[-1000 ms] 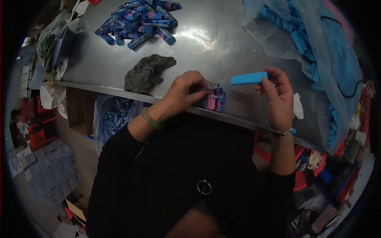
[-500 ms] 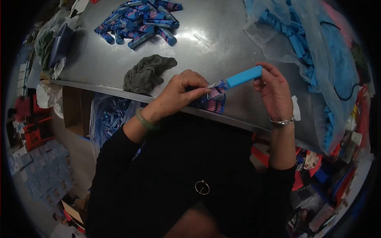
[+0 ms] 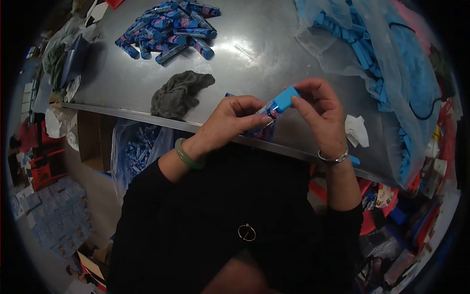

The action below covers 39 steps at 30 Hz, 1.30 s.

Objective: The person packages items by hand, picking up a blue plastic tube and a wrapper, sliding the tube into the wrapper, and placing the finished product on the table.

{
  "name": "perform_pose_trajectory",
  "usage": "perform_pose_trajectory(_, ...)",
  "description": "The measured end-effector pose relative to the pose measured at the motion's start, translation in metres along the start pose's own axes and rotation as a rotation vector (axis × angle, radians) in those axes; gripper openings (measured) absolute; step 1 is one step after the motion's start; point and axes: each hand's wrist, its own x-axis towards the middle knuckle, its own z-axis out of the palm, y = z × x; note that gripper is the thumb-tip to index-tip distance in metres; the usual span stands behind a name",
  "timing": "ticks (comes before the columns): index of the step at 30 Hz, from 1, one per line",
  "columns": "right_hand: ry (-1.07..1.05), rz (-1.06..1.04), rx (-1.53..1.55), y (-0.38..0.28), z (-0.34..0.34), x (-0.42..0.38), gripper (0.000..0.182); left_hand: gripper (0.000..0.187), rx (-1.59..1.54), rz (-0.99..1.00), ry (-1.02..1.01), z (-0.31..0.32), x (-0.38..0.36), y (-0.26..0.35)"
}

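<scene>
From the head camera, your left hand [image 3: 230,120] is closed around a printed sleeve [image 3: 267,109], pinching its open end between thumb and fingers just above the near edge of the metal table [image 3: 254,54]. Your right hand [image 3: 320,115] grips a plain blue stick [image 3: 285,98] with the fingertips, and that stick is tilted, its lower end sitting in the mouth of the sleeve while the upper end pokes out toward your right fingers. Both hands meet over the table edge, close to your body. A small stack of more printed sleeves [image 3: 257,131] lies under your left hand; how many I cannot tell. Just left of your left hand lies a crumpled grey rag [image 3: 178,93]. Farther back is a heap of finished printed packs [image 3: 166,24]. To the right, a clear plastic bag [image 3: 387,63] holds many bare blue sticks, and a white tissue [image 3: 356,130] lies beside your right wrist.
</scene>
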Motion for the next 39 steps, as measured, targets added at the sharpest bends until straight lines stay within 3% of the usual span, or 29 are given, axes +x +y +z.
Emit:
perform_pose_trajectory(1, 0.002, -0.002, -0.001, -0.001, -0.002, -0.001, 0.034, 0.022, 0.002, 0.001, -0.002, 0.002, 0.001, -0.001)
perform_pose_trajectory(3, -0.165, -0.195, -0.488, -0.003, -0.006, -0.004, 0.046, 0.022, -0.054, 0.044, 0.045, 0.005, 0.002, -0.004)
perform_pose_trajectory(4, -0.163, -0.197, -0.489, -0.005, -0.003, -0.006, 0.046, 0.022, -0.053, 0.045, 0.043, 0.005, 0.003, -0.004)
perform_pose_trajectory(6, -0.152, -0.281, -0.716, -0.011, 0.011, -0.013, 0.068, 0.021, -0.171, 0.033, 0.048, 0.006, 0.004, -0.004)
perform_pose_trajectory(7, -0.151, -0.283, -0.716, -0.01, 0.018, -0.016, 0.068, 0.021, -0.169, 0.035, 0.047, 0.007, 0.004, -0.004)
perform_pose_trajectory(9, -0.063, -0.346, -0.813, -0.003, 0.029, -0.021, 0.088, 0.022, -0.28, -0.017, 0.041, 0.008, 0.004, -0.004)
perform_pose_trajectory(18, -0.054, -0.404, -0.724, 0.007, 0.03, -0.022, 0.093, 0.027, -0.477, -0.076, -0.104, 0.011, 0.006, -0.005)
perform_pose_trajectory(24, 0.003, -0.424, -0.704, 0.015, 0.026, -0.024, 0.09, 0.026, -0.371, -0.063, -0.06, 0.014, 0.01, -0.003)
perform_pose_trajectory(26, 0.063, -0.357, -0.735, 0.007, 0.01, -0.032, 0.09, 0.024, -0.239, -0.042, 0.053, 0.01, 0.014, 0.006)
perform_pose_trajectory(29, 0.157, -0.391, -0.907, -0.008, -0.028, -0.04, 0.087, 0.024, 0.342, 0.274, 0.333, -0.05, 0.036, 0.036)
perform_pose_trajectory(32, 0.449, -0.222, -1.094, -0.018, -0.102, -0.059, 0.052, 0.03, 0.889, 0.646, 0.666, -0.142, 0.052, 0.084)
perform_pose_trajectory(33, 0.514, -0.182, -1.18, -0.014, -0.133, -0.069, 0.043, 0.03, 0.888, 0.653, 0.661, -0.16, 0.048, 0.097)
perform_pose_trajectory(35, 0.528, 0.022, -1.416, -0.006, -0.197, -0.093, 0.035, 0.032, 2.013, 0.622, 0.936, -0.176, 0.034, 0.116)
perform_pose_trajectory(37, 0.568, 0.067, -1.719, 0.016, -0.262, -0.122, 0.027, 0.032, 1.922, 0.723, 0.869, -0.155, 0.031, 0.106)
perform_pose_trajectory(39, 0.574, 0.366, -1.928, 0.013, -0.3, -0.138, 0.021, 0.032, 1.831, 0.814, 0.8, -0.129, 0.027, 0.084)
